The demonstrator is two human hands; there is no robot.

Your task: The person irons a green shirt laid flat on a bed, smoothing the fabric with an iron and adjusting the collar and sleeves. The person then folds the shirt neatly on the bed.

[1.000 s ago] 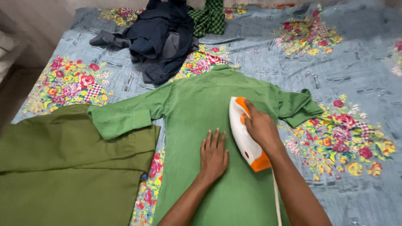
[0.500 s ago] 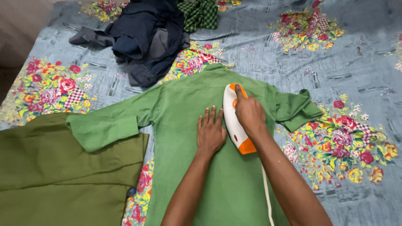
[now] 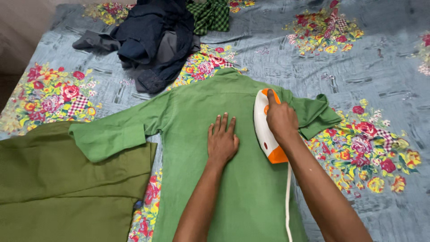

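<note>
The right hand grips a white-and-orange electric iron on a green cotton shirt, mid-bedsheet. The left hand presses flat, fingers spread. Dark clothes lie near the far edge, an olive cloth at the left edge.

Iron on shirt, on bedsheet

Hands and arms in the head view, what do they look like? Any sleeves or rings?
Both forearms are bare, with no sleeves showing. The left hand and right hand wear no gloves; no rings, watch or bracelets are visible.
</note>
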